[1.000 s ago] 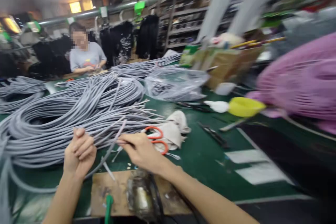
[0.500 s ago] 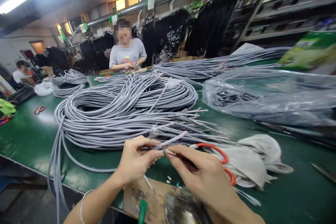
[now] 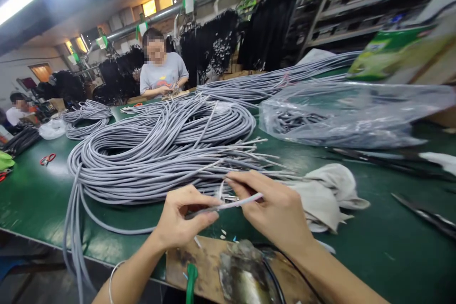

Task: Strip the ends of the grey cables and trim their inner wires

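My left hand (image 3: 185,216) pinches a grey cable near its end, thumb and fingers pressed together. The cable's pale inner part (image 3: 245,200) sticks out to the right, across the fingers of my right hand (image 3: 270,204). That hand is closed, with thin whitish strands (image 3: 221,190) at its thumb and forefinger; whether it also holds a tool is hidden. Behind both hands lies a big coiled bundle of grey cables (image 3: 117,171), its stripped ends pointing right. Below them is a brown board (image 3: 210,256) with a stained metal piece (image 3: 245,275) and a green handle (image 3: 191,280).
On the green table (image 3: 370,247) are a whitish cloth (image 3: 331,190), a clear plastic bag (image 3: 356,114), dark pointed tools (image 3: 423,211) at the right and red-handled scissors (image 3: 47,159) at the left. A person (image 3: 162,73) sits across the table; another is at the far left.
My right hand has risen slightly and opened a gap from my left fingertips, with pale strands now raised between them. The red-handled scissors beside it are no longer visible. The view has shifted right.
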Action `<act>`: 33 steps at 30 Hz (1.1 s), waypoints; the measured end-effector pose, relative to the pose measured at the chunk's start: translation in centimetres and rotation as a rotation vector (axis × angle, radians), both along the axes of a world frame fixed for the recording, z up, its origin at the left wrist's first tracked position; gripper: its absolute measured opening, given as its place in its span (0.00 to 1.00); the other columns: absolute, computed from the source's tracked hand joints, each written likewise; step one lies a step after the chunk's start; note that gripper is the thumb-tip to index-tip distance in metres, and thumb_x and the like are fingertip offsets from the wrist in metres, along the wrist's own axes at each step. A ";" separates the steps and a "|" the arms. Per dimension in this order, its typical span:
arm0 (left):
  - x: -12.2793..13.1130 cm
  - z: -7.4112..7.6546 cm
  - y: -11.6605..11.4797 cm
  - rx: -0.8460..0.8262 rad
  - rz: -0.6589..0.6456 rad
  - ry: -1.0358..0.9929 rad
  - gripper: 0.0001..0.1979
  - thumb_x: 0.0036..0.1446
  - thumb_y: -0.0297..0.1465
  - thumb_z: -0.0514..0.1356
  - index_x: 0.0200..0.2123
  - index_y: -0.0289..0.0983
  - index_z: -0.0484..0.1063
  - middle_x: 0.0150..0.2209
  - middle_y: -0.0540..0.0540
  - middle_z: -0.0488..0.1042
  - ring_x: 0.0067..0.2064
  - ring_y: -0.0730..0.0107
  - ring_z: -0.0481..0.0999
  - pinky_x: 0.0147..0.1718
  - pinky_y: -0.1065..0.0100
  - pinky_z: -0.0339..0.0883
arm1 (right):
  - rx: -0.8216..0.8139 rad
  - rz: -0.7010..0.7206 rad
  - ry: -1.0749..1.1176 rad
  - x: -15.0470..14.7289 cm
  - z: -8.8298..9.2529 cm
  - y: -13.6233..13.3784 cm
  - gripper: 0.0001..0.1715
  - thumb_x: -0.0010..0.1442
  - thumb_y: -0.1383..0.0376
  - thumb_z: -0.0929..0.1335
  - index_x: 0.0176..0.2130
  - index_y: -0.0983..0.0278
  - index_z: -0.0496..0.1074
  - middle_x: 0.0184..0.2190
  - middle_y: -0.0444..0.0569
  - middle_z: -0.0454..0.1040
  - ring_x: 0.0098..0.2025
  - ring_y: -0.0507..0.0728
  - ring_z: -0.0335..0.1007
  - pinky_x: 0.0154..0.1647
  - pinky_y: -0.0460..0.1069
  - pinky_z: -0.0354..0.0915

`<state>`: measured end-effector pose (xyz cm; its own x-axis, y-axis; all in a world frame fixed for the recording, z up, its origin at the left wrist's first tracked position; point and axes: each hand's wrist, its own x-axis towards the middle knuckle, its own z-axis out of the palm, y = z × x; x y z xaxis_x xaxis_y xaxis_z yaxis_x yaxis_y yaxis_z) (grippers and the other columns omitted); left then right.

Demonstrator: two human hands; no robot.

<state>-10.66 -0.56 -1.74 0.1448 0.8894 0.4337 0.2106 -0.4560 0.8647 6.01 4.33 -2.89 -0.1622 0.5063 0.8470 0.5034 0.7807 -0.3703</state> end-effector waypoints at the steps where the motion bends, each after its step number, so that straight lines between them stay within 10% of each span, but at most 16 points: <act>1: 0.0 0.0 0.0 -0.005 0.000 0.022 0.16 0.51 0.41 0.62 0.33 0.35 0.80 0.22 0.46 0.69 0.25 0.72 0.64 0.25 0.70 0.57 | -0.007 -0.006 0.014 0.0 0.0 0.2 0.08 0.59 0.68 0.63 0.32 0.61 0.72 0.27 0.47 0.77 0.28 0.54 0.74 0.30 0.47 0.68; 20: 2.2 -1.1 -1.0 -0.183 -0.141 0.367 0.09 0.44 0.34 0.66 0.22 0.34 0.72 0.20 0.51 0.66 0.23 0.75 0.62 0.24 0.73 0.57 | -0.176 0.026 -0.018 -0.4 -0.8 1.5 0.09 0.56 0.68 0.61 0.29 0.62 0.70 0.25 0.47 0.75 0.25 0.53 0.71 0.27 0.46 0.67; 33: 1.7 -0.9 -0.4 -0.249 0.077 0.380 0.10 0.45 0.30 0.64 0.19 0.35 0.67 0.19 0.53 0.62 0.23 0.76 0.60 0.25 0.72 0.53 | -0.517 0.162 0.208 1.0 0.9 1.5 0.17 0.51 0.52 0.67 0.26 0.62 0.74 0.21 0.48 0.76 0.20 0.54 0.71 0.18 0.45 0.67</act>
